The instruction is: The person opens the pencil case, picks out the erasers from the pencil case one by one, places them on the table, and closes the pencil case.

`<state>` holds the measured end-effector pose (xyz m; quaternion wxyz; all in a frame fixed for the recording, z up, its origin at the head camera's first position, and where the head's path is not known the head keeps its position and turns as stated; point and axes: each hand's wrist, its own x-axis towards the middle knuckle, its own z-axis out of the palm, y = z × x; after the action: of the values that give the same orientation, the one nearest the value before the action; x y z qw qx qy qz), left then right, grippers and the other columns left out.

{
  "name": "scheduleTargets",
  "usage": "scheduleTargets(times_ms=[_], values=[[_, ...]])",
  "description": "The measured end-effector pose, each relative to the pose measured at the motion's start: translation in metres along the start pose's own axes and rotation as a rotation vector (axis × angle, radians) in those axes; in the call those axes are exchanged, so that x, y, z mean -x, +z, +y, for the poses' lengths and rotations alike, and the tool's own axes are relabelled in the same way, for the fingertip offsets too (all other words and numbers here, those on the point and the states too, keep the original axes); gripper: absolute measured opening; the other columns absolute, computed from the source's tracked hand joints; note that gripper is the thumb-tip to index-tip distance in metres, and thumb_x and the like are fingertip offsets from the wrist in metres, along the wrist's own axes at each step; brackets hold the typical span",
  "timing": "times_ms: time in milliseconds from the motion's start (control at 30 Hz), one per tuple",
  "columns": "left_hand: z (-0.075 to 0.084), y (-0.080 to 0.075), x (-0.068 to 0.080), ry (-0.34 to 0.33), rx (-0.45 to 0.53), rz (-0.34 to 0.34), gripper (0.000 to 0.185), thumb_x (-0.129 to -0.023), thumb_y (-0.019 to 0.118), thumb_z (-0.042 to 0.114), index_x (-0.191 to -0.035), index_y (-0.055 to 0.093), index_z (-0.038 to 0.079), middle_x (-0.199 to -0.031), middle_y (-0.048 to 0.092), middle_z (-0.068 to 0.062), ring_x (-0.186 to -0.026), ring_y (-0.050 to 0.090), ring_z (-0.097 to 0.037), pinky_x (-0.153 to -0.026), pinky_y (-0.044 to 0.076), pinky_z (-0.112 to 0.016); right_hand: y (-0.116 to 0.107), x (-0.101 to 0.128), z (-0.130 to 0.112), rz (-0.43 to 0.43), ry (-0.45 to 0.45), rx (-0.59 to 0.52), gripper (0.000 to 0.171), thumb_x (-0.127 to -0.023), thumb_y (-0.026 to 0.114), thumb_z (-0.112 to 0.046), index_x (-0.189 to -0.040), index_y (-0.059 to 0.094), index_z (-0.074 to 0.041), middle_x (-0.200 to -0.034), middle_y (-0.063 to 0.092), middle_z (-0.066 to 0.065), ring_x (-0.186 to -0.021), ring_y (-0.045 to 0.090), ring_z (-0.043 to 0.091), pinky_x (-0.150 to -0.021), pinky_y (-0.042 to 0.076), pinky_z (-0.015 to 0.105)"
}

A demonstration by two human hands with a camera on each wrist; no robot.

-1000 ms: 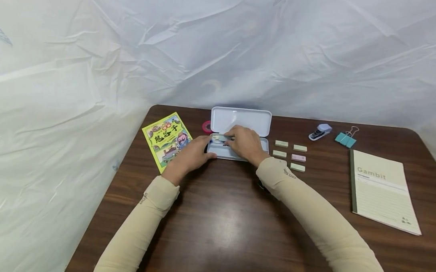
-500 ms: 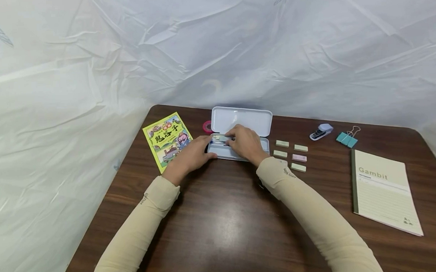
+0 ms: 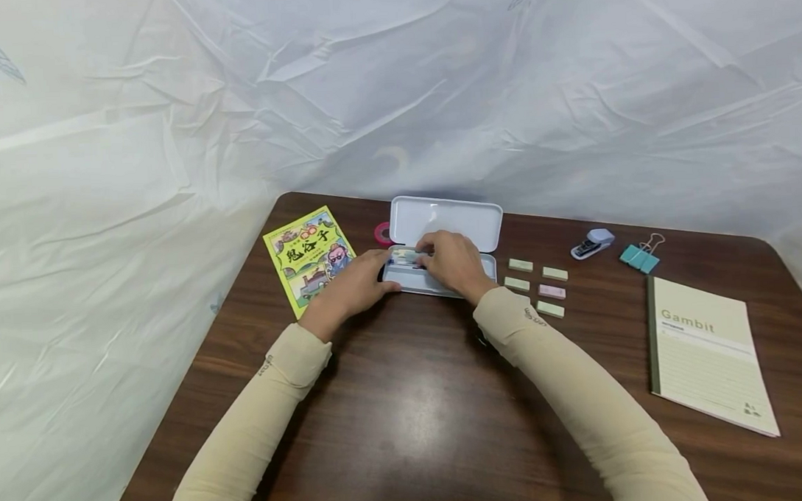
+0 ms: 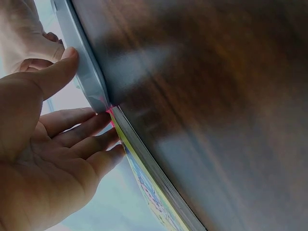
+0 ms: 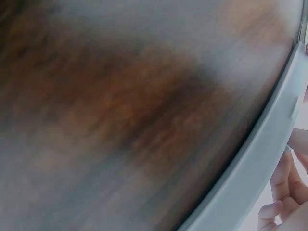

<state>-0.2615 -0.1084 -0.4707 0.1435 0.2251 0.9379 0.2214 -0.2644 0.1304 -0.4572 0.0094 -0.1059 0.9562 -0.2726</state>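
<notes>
A pale blue-grey metal pencil case (image 3: 415, 281) lies with its lid raised at the far middle of the table. At its left end, my left hand (image 3: 356, 285) holds the case, thumb against the front wall and fingers around the corner. My right hand (image 3: 456, 262) reaches into the case from the right. Its thumb and fingers pinch a small pale bluish item (image 3: 406, 256) in the rear part; most of it is hidden, so its kind is unclear. The right wrist view shows the right fingers (image 5: 284, 178) pinched together behind the front wall.
To the left lies a yellow comic book (image 3: 311, 257); a pink tape roll (image 3: 382, 233) sits behind the case. Several erasers (image 3: 552, 291) lie right of it. Farther right are a stapler (image 3: 592, 244), a teal binder clip (image 3: 640, 257) and a notebook (image 3: 713, 354).
The right fingers shift slightly in the case, and more of the pale bluish item's patterned face shows now. The left hand keeps its place on the case.
</notes>
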Motion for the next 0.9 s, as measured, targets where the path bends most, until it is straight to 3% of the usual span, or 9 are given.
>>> scheduleTargets(times_ms=[100,300,400,433,533,600,667,900], values=[[0.005,-0.001,0.001,0.006,0.007,0.002,0.081,-0.111,0.075,0.047,-0.176,0.045,0.008,-0.177,0.052,-0.017,-0.164,0.053,-0.032,-0.138,0.044,-0.052,0.000,0.002,0.008,0.020,-0.005,0.002,0.018,-0.102,0.089,-0.030,-0.117,0.090,-0.021,-0.113,0.088,0.001,-0.103,0.078,0.025,-0.091,0.064,0.050],[0.038,-0.024,0.024,-0.025,0.050,-0.025,0.079,-0.113,0.075,0.038,-0.176,0.042,0.004,-0.179,0.049,-0.022,-0.165,0.050,-0.038,-0.140,0.041,-0.056,-0.010,0.013,0.022,0.020,0.029,-0.076,0.017,-0.101,0.089,-0.036,-0.115,0.090,-0.025,-0.111,0.088,-0.003,-0.106,0.079,0.021,-0.088,0.064,0.045],[0.050,-0.033,0.033,-0.046,0.080,-0.040,0.079,-0.113,0.075,0.035,-0.177,0.040,0.004,-0.181,0.045,-0.022,-0.169,0.046,-0.039,-0.143,0.036,-0.056,-0.033,0.031,0.011,0.000,0.052,-0.114,0.018,-0.104,0.086,-0.034,-0.116,0.090,-0.022,-0.113,0.089,0.002,-0.099,0.078,0.021,-0.080,0.062,0.042],[0.047,-0.030,0.030,-0.040,0.072,-0.033,0.079,-0.113,0.075,0.036,-0.177,0.040,0.004,-0.180,0.046,-0.022,-0.168,0.047,-0.039,-0.142,0.037,-0.056,-0.041,0.039,0.007,-0.006,0.054,-0.125,0.018,-0.105,0.085,-0.032,-0.116,0.091,-0.020,-0.114,0.089,0.003,-0.093,0.076,0.021,-0.077,0.060,0.040],[0.045,-0.029,0.030,-0.028,0.069,-0.021,0.080,-0.113,0.075,0.037,-0.177,0.041,0.004,-0.180,0.048,-0.021,-0.167,0.048,-0.039,-0.142,0.038,-0.056,-0.068,0.064,-0.011,-0.020,0.079,-0.144,0.018,-0.107,0.082,-0.026,-0.119,0.090,-0.015,-0.109,0.089,0.011,-0.066,0.059,0.021,-0.062,0.047,0.036],[0.039,-0.026,0.027,-0.014,0.056,-0.004,0.079,-0.112,0.076,0.037,-0.176,0.043,0.004,-0.178,0.050,-0.022,-0.165,0.050,-0.039,-0.140,0.040,-0.056,-0.078,0.075,-0.009,-0.023,0.090,-0.153,0.019,-0.108,0.082,-0.024,-0.120,0.090,-0.013,-0.104,0.088,0.013,-0.058,0.044,0.017,-0.057,0.038,0.033],[0.042,-0.029,0.030,-0.014,0.069,-0.002,0.078,-0.112,0.077,0.035,-0.176,0.043,0.004,-0.178,0.050,-0.022,-0.165,0.050,-0.039,-0.141,0.039,-0.057,-0.086,0.086,-0.003,-0.021,0.101,-0.150,0.019,-0.109,0.081,-0.022,-0.121,0.089,-0.011,-0.107,0.087,0.016,-0.057,0.039,0.017,-0.056,0.035,0.032],[0.048,-0.033,0.036,-0.029,0.062,-0.008,0.077,-0.113,0.076,0.033,-0.176,0.043,0.004,-0.178,0.049,-0.022,-0.165,0.050,-0.038,-0.142,0.037,-0.056,-0.113,0.127,0.026,-0.030,0.167,-0.123,0.019,-0.110,0.078,-0.018,-0.122,0.088,-0.008,-0.119,0.086,0.020,-0.069,0.065,0.020,-0.063,0.049,0.032]])
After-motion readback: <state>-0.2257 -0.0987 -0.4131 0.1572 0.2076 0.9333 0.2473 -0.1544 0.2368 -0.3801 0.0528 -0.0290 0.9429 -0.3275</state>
